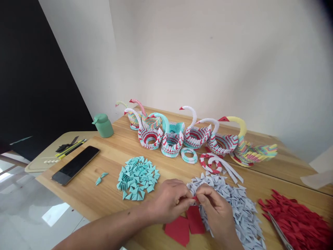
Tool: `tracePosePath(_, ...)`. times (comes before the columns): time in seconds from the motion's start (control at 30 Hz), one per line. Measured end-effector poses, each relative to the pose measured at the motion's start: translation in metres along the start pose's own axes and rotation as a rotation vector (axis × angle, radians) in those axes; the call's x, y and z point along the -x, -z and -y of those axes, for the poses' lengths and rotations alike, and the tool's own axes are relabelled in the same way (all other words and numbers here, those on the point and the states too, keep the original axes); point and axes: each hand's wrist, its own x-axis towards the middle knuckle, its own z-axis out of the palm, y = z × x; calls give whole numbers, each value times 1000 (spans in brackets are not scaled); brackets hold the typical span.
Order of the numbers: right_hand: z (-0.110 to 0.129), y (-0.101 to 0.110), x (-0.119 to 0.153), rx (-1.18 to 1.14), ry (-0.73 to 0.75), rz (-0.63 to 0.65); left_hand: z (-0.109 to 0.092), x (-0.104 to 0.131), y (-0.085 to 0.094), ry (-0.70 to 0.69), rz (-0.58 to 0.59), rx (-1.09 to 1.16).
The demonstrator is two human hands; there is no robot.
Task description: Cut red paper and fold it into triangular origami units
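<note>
A small red folded paper piece point(195, 199) is pinched between the fingertips of both hands. My left hand point(171, 199) comes in from the lower left, its thumb and fingers closed on one side of the piece. On the other side my right hand point(217, 211) grips it with thumb and forefinger. Just below, red paper rectangles point(178, 230) lie flat on the wooden table point(109, 194), partly under the left hand. A heap of pale grey folded paper triangles point(241, 205) spreads behind and beside the right hand. Left of the hands is a pile of turquoise folded triangles point(139, 177).
Several paper swans point(173, 140) stand along the back, with paper rings point(189, 155) before them. At right are red folded pieces point(299, 218) and scissors point(279, 231). A phone point(76, 165), a green lidded container point(103, 125) and pens point(70, 149) are at left.
</note>
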Motion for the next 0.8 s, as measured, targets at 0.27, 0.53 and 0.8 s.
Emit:
tracePosePath(0.27,1,1,0,55,9,-15,3,-1,-5,242,47,23)
tracePosePath(0.53,1,0,-1,76,32,-19,2,-2,-5,265,27,162)
tracePosePath(0.8,5,2,-2,66,57,4,8,-2,-6,324,-25,281)
